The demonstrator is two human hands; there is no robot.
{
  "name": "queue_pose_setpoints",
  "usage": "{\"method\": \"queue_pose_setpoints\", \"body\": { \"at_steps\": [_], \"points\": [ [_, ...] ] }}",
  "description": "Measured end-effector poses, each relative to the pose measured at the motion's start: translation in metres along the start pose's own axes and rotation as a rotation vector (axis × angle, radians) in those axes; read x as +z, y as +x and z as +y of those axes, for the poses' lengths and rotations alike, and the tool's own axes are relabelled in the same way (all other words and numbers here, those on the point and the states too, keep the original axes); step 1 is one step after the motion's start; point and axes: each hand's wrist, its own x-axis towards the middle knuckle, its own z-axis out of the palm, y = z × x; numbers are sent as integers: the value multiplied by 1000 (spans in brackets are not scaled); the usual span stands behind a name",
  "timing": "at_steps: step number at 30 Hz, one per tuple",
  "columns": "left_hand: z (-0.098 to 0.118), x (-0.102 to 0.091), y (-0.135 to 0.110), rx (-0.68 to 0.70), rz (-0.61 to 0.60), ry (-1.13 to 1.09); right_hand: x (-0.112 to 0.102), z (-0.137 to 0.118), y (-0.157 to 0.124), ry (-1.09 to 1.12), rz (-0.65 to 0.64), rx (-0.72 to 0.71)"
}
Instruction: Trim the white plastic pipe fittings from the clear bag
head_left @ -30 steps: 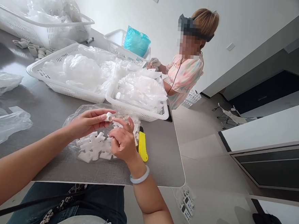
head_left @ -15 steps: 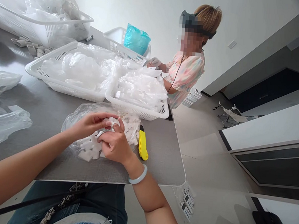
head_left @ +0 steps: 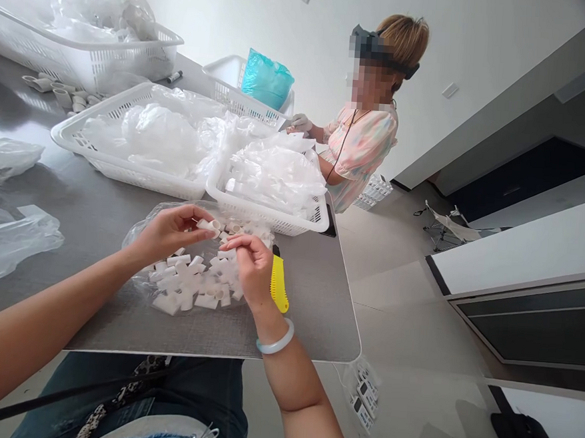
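Observation:
My left hand pinches a white plastic pipe fitting between thumb and fingers, its round open end facing right. Just to the right, my right hand hovers over the pile with thumb and fingers drawn together; whether anything small is between them is hidden. Below both hands, many white fittings lie loose on a clear plastic bag spread on the grey table. A yellow-handled utility knife rests beside my right wrist, its black end partly hidden by that hand.
Two white baskets full of clear bags stand beyond the pile. Farther back are a larger basket and one with a blue bag. Grey tube pieces lie at left. A co-worker stands across the table's corner.
My hands were together around a white piece; now they are apart. The right hand has moved right, and the left holds the fitting alone. More of the pile shows.

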Motion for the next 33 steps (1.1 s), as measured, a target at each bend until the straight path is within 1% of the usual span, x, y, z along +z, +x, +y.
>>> {"method": "queue_pose_setpoints", "body": {
  "at_steps": [2, 4, 6, 7, 9, 11, 14, 18, 21, 23, 25, 26, 28, 29, 30, 31, 32, 33],
  "points": [
    [-1, 0, 0, 70, -42, 70, 1, 2, -4, -250, -92, -204],
    [-3, -1, 1, 207, -77, 186, 3, 6, -7, -493, -220, -372],
    [-7, -3, 2, 325, -93, 309, 5, 10, -9, -665, -346, -469],
    [-9, -5, 3, 354, -95, 354, 6, 11, -9, -719, -388, -497],
    [-14, -8, 4, 362, -90, 400, 6, 13, -9, -778, -425, -530],
    [-16, -10, 5, 341, -85, 413, 6, 13, -9, -809, -435, -542],
    [-14, -11, 4, 320, -111, 407, 5, 12, -8, -839, -438, -539],
    [-10, -4, 0, 308, -142, 369, 9, 11, -10, -852, -471, -523],
    [-11, 4, -1, 372, -144, 361, 14, 8, -12, -793, -541, -430],
    [-13, 6, 0, 437, -133, 400, 15, 5, -12, -642, -553, -305],
    [-13, 5, 1, 473, -125, 467, 14, 0, -11, -405, -508, -166],
    [-13, 4, 2, 477, -113, 494, 13, -1, -10, -277, -457, -103],
    [-12, 1, 3, 454, -53, 491, 8, -3, -8, -74, -292, 2],
    [-11, 0, 4, 428, -14, 452, 5, -3, -6, -28, -189, 36],
    [-10, -1, 3, 393, 26, 384, 3, -2, -5, -33, -85, 46],
    [-8, -1, 3, 341, 55, 288, 0, -1, -4, -83, 0, 25],
    [-7, -1, 3, 269, 66, 175, -2, 1, -3, -167, 57, -27],
    [-6, -1, 2, 192, 63, 56, -3, 2, -2, -268, 87, -102]
  ]
}}
